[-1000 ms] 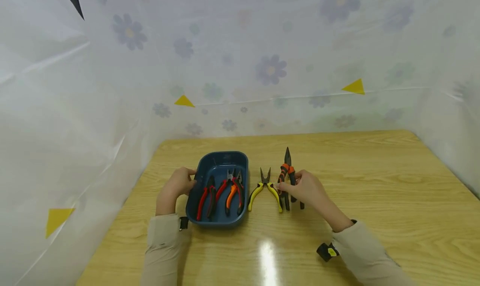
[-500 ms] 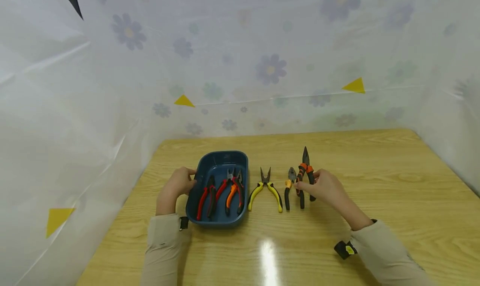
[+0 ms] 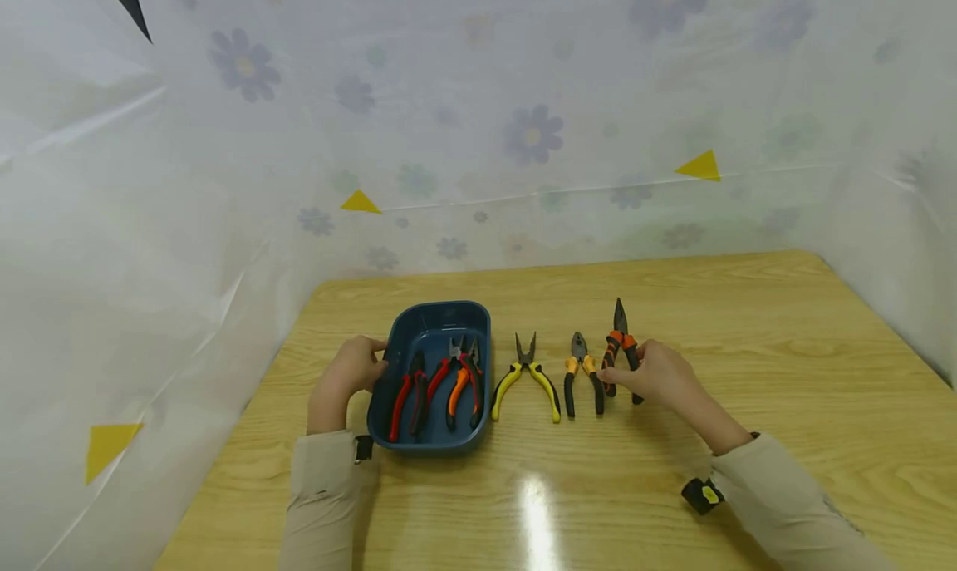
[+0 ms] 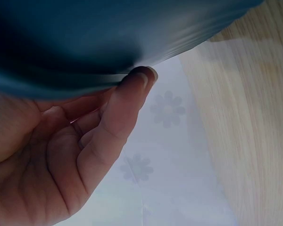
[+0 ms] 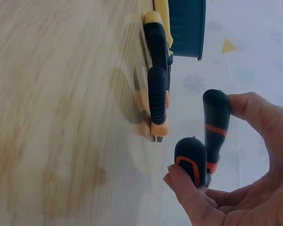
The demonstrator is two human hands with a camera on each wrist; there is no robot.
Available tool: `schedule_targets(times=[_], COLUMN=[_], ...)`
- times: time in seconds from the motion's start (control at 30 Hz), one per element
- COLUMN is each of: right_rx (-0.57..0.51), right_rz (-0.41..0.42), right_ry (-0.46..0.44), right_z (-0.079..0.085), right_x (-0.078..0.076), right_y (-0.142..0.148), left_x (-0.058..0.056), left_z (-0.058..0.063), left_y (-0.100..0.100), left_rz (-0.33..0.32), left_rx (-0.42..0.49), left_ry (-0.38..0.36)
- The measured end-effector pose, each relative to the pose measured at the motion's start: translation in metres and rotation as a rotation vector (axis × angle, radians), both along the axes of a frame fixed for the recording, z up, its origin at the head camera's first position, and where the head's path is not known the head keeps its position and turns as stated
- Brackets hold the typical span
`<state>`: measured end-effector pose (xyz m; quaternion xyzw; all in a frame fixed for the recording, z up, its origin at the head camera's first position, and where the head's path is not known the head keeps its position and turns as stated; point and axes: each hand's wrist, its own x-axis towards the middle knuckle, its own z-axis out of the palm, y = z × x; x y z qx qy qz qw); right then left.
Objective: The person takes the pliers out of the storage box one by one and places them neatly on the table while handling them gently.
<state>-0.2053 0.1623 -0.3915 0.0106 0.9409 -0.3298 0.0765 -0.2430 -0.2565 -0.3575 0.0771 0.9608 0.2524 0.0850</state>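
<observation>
At the left, my left hand (image 3: 348, 381) grips the side wall of a dark blue tray (image 3: 429, 450); the left wrist view shows fingertips against the tray (image 4: 85, 37). Red-and-black pliers (image 3: 400, 406) and other pliers with red and orange handles (image 3: 457, 396) lie inside it. My right hand (image 3: 664, 378) holds long-nose pliers (image 3: 631, 353) with black-and-orange handles, nose pointing away. In the right wrist view, thumb and fingers span the two handles (image 5: 216, 113), which are held off the table. Combination pliers (image 3: 571, 380) with orange-yellow and black handles lie just left of that hand.
Yellow-and-black long-nose pliers (image 3: 507, 382) lie spread on the wooden table (image 3: 777, 347) between the tray and the combination pliers. A flower-patterned sheet (image 3: 478, 139) encloses the back and sides. Black devices are strapped at both wrists.
My right hand has moved right with the long-nose pliers, uncovering the combination pliers that were behind them. The left hand and the tray hold their place. The head view shifted slightly.
</observation>
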Motion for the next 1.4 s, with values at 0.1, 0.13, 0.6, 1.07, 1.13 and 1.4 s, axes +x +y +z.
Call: schedule_targets(times=[0.1, 0.13, 0.6, 1.07, 1.13, 1.4], right_rx=[0.001, 0.004, 0.060, 0.138, 0.143, 0.173], right_rz=[-0.002, 0.000, 0.048, 0.107, 0.114, 0.139], right_ry=[0.018, 0.023, -0.001, 0.002, -0.009, -0.045], right_z=[-0.002, -0.003, -0.013, -0.014, -0.014, -0.010], right_x=[0.000, 0.000, -0.003, -0.010, -0.012, -0.014], right_y=[0.002, 0.002, 0.009, 0.007, 0.008, 0.004], left_x=[0.001, 0.001, 0.001, 0.002, 0.002, -0.001], left_z=[0.000, -0.001, -0.003, 0.000, 0.000, -0.001], left_y=[0.000, 0.000, -0.001, 0.001, 0.000, 0.001], left_rz=[0.003, 0.001, 0.006, -0.004, -0.004, 0.005], left_rx=[-0.002, -0.005, -0.004, -0.008, -0.009, -0.011], left_ry=[-0.004, -0.003, -0.012, 0.004, 0.004, -0.002])
